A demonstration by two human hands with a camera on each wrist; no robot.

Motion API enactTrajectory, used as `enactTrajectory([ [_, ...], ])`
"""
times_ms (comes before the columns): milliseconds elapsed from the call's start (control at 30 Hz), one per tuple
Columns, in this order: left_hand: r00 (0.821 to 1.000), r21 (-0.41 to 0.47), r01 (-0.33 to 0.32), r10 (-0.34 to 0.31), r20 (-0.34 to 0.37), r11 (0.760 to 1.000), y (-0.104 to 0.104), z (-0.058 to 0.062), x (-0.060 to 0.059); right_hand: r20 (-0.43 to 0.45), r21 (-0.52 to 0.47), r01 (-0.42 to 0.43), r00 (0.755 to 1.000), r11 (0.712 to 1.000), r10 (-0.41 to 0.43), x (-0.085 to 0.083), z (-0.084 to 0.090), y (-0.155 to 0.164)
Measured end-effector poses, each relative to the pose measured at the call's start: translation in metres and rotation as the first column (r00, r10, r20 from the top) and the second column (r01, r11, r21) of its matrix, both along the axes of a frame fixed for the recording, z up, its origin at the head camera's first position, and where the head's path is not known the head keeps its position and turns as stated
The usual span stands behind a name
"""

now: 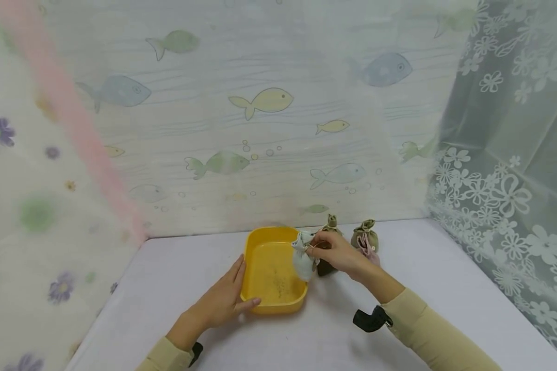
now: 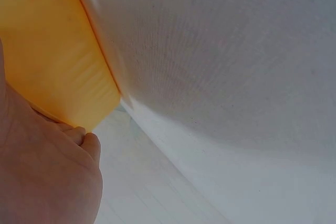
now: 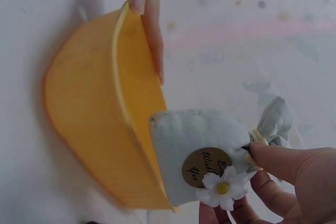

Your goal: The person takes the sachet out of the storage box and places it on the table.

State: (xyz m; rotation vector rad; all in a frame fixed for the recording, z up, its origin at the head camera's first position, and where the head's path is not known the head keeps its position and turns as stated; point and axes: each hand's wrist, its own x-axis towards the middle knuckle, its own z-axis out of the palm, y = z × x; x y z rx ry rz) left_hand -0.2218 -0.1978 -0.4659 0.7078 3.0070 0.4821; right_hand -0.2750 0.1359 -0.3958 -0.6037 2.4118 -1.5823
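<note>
The right hand [image 1: 341, 252] is pinching a pale blue sachet [image 1: 303, 260] by its tied neck at the yellow tray's [image 1: 260, 304] rim while the left hand [image 1: 223, 299], fingers straight, is steadying the tray; two tan sachets [image 1: 364, 234], right of centre, are waiting.

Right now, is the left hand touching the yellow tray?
Touching. In the head view the left hand lies against the yellow tray, thumb on its near rim; the right wrist view shows fingers on the rim.

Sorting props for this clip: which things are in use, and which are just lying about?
In use:
- yellow tray, steadied by left hand
- pale blue pouch, pinched by right hand

Lying about:
- dark pouch
- two olive pouches
</note>
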Motion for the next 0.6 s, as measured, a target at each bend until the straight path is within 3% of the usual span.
enactTrajectory([
  [333,1.0,-0.006,-0.005,0.005,-0.022,1.0,0.0,-0.003,-0.003,-0.034,0.056,0.083,0.996,0.995,-0.081,0.019,-0.014,0.041],
  [600,1.0,0.005,0.005,-0.005,-0.025,1.0,-0.002,-0.006,-0.004,-0.009,0.013,0.13,0.992,0.991,-0.13,0.033,-0.038,0.068],
])
